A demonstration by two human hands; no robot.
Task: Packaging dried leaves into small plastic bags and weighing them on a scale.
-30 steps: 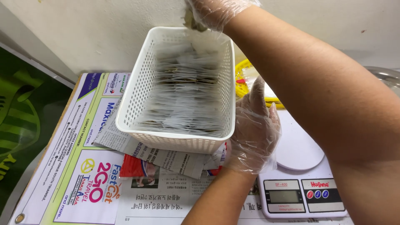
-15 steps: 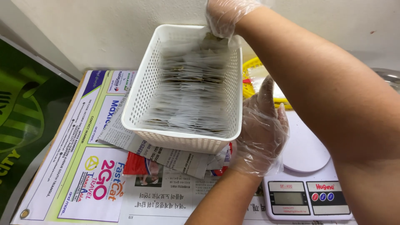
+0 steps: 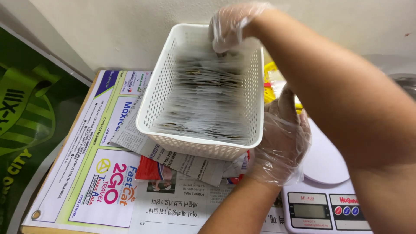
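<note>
The right hand [image 3: 232,28] has dropped lower into the far end of the white basket [image 3: 158,93] since a second ago — gloved fingers now curled down among the packed sachets [image 3: 206,93], pinching at something there, though blur hides exactly what. The left hand [image 3: 284,138], gloved too, lies open and flat against the basket's right wall, fingers spread. The basket sits tilted on crumpled newspaper [image 3: 182,162] over the worktop — a white kitchen scale [image 3: 323,212] just beside it, a yellow thing [image 3: 271,84] behind.
</note>
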